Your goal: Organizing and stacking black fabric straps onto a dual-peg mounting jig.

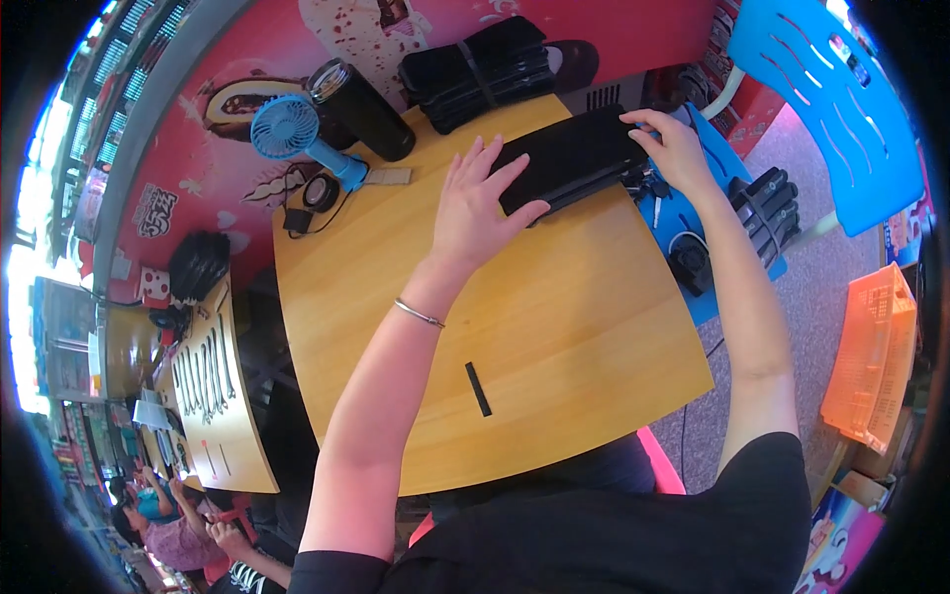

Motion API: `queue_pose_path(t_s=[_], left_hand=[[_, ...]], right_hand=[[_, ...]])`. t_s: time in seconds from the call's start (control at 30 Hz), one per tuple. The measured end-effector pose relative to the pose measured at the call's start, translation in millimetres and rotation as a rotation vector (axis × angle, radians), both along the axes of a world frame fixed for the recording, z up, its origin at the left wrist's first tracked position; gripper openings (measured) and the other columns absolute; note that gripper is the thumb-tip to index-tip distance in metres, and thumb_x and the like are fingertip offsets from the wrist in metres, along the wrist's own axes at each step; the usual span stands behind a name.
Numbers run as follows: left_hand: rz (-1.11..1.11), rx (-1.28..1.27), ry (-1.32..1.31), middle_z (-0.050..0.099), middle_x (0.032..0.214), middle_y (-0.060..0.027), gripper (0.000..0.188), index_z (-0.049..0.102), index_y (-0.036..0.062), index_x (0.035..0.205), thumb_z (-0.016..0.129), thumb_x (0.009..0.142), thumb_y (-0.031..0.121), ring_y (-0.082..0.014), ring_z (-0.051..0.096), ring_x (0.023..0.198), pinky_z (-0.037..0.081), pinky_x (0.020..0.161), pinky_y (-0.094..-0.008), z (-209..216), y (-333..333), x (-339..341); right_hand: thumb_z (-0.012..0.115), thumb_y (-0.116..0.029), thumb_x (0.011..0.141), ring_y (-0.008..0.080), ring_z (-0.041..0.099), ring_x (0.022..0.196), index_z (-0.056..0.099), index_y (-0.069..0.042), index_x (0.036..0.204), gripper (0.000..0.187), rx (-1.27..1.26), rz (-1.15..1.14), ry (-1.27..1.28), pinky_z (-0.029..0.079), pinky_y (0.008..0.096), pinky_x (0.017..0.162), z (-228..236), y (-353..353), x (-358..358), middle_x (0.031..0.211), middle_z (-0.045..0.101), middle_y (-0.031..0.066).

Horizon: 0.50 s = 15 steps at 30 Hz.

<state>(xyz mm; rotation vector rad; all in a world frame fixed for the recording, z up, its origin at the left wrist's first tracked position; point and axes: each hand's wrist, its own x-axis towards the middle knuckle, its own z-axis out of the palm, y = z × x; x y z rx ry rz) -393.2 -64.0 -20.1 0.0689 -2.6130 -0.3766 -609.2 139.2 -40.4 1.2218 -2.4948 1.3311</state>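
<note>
A flat black stack [569, 158], with folded layers along its near edge, lies at the far edge of the wooden table [554, 327]. My left hand [480, 203] is at its left end, fingers spread and thumb reaching along the near side. At the other end is my right hand [673, 148], its fingertips on or just over the far right corner and its thumb apart from the index finger. Neither hand grips the stack. Nearer to me, a short black strip [478, 389] lies alone on the wood.
Along the far left stand a blue fan [285, 129], a black thermos [361, 109] and a coiled cable. Behind is a strapped black bundle [480, 74]. At right are a blue stool [703, 307] holding keys and another bundle [767, 213], a blue chair [851, 119] and an orange basket [871, 356].
</note>
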Motion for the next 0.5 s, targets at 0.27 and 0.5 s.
queue_pose_path(t_s=[0.27,0.5], left_hand=[[0.007,-0.038,-0.051,0.042,0.141,-0.019,0.04,0.061,0.024,0.124,0.059,0.088,0.04,-0.0397,0.036,0.131,0.024,0.11,-0.0516,-6.9,0.5,3.7],[0.017,-0.052,-0.101,0.04,0.142,-0.0175,0.04,0.057,0.0267,0.128,0.057,0.089,0.039,-0.0383,0.035,0.133,0.022,0.111,-0.0515,-8.0,2.2,4.3]], right_hand=[[0.064,-0.014,0.086,0.0225,0.064,0.073,0.064,-0.012,0.11,0.024,-0.022,-0.004,-0.055,0.05,0.0329,0.066,-5.3,-0.5,0.8,0.09,0.065,0.0144],[0.063,-0.015,0.087,0.0278,0.063,0.081,0.064,-0.012,0.11,0.023,-0.004,-0.02,-0.007,0.048,0.0357,0.074,-6.2,-0.5,3.6,0.093,0.065,0.0152]])
